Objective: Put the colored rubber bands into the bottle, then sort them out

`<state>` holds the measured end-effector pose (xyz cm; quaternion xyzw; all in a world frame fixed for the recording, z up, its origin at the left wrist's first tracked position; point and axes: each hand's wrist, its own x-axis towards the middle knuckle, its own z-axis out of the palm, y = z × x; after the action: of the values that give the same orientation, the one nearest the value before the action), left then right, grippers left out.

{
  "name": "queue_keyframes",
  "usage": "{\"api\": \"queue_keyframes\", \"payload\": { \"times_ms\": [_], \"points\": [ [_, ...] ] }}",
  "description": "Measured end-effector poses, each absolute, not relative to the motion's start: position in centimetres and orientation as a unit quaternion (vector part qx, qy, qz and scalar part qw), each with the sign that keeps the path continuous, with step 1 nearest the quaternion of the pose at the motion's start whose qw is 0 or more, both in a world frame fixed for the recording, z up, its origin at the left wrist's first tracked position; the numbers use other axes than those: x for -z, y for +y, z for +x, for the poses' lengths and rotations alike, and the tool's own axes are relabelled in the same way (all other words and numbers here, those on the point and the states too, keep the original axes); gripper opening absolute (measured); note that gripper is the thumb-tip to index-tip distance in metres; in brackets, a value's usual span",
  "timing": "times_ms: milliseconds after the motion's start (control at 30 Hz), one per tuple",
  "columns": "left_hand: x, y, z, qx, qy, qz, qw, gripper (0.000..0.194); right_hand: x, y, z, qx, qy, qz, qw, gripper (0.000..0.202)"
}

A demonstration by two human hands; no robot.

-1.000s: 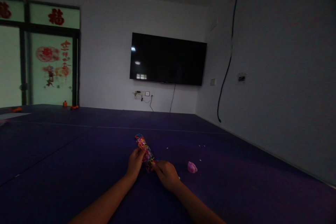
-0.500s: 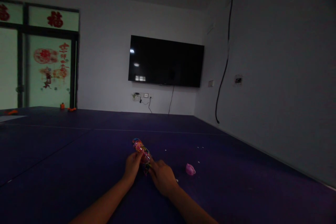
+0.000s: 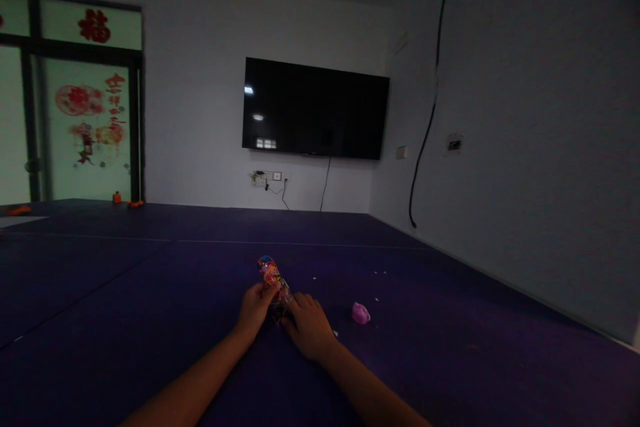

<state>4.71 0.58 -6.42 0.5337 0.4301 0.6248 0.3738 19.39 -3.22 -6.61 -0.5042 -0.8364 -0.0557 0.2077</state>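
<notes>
A narrow, clear tube with a bright multicoloured print (image 3: 271, 272) is tilted above the purple surface, its far end pointing up and to the left. My left hand (image 3: 256, 309) is closed around its middle, thumb on top. At the near end, my right hand (image 3: 311, 325) grips the tube between thumb and fingers; those fingers partly hide that end. What lies inside the tube is too dark to make out. Off to the right of my right hand, a small pink cap-like piece with a loop (image 3: 360, 313) rests on the surface.
White scraps (image 3: 377, 299) are scattered around the pink piece on the purple surface (image 3: 200, 293). Orange objects (image 3: 135, 203) and a pale sheet (image 3: 23, 221) lie at the far left. A television (image 3: 315, 109) hangs on the back wall, and a black cable (image 3: 424, 140) runs down the right wall.
The camera view has shifted slightly. The tube stands a little steeper, and my right hand's fingers lie more over its near end. Both hands stay on it.
</notes>
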Motion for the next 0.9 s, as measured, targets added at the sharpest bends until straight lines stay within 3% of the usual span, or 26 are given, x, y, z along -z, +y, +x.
{"api": "queue_keyframes", "payload": {
  "times_ms": [400, 567, 733, 900],
  "points": [
    [6.7, 0.6, 4.5, -0.657, 0.427, 0.507, 0.359, 0.049, 6.4, -3.2, 19.5, 0.037, -0.838, -0.501, 0.215, 0.034],
    [7.1, 1.3, 4.2, -0.669, 0.435, 0.498, 0.339, 0.054, 6.5, -2.6, 20.0, -0.007, -0.817, -0.483, 0.315, 0.030],
    [7.6, 1.7, 4.0, -0.667, 0.453, 0.509, 0.302, 0.054, 7.3, -2.0, 20.6, -0.133, -0.715, -0.538, 0.426, 0.063],
    [7.5, 1.5, 4.2, -0.656, 0.445, 0.527, 0.304, 0.048, 8.0, -1.8, 20.4, -0.288, -0.712, -0.472, 0.433, 0.070]
  ]
}}
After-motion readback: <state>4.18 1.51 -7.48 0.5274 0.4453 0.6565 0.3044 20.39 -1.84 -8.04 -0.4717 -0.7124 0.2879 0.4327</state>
